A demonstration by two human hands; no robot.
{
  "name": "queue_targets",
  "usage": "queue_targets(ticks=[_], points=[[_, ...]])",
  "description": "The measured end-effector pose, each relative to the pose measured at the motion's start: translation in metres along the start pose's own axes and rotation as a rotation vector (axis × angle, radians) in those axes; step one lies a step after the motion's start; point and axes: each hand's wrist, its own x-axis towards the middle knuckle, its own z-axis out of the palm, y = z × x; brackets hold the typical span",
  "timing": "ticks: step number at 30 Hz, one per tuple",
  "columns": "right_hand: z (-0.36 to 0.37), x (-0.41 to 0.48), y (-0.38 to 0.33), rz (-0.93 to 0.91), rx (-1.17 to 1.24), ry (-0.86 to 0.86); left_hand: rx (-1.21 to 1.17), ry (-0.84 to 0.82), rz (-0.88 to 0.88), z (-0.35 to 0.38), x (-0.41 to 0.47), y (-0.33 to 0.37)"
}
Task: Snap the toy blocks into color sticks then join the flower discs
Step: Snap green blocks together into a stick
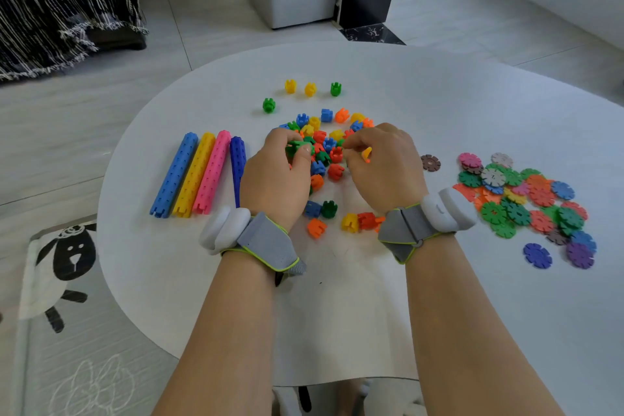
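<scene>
Two bare forearms reach forward over the white round tabletop (472, 111), each wrist wrapped in a grey strap carrying a white pod. Just beyond the wrists lie a few loose blocks: an orange block (316, 227), a yellow one (349, 222) touching a red one (366, 220), and a blue and dark green pair. The left hand (275, 176) is curled, its fingers closed on a green block piece (297, 147). The right hand (381, 167) is curled too, pinching a small orange-yellow piece (366, 154). Both hands sit over the heap of mixed loose blocks (332, 137). Left of them lie four finished sticks side by side: light blue (175, 176), yellow (195, 175), pink (212, 172) and dark blue (237, 159). The pile of flower discs (526, 203) lies to the right. Farthest, two yellow and two green blocks stand apart.
</scene>
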Motion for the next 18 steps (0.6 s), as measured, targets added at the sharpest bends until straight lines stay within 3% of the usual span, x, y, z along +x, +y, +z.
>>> queue_targets(ticks=[7,13,18], points=[[0.017,0.006,-0.016,0.065,-0.219,-0.076,-0.084,-0.002,-0.069,-0.003,0.004,-0.004],[0.005,0.013,-0.006,0.182,-0.119,0.001,-0.11,-0.015,-0.069,-0.008,0.004,-0.008],[0.007,0.015,-0.002,0.173,-0.178,-0.069,-0.11,-0.032,-0.051,-0.009,0.002,-0.007]])
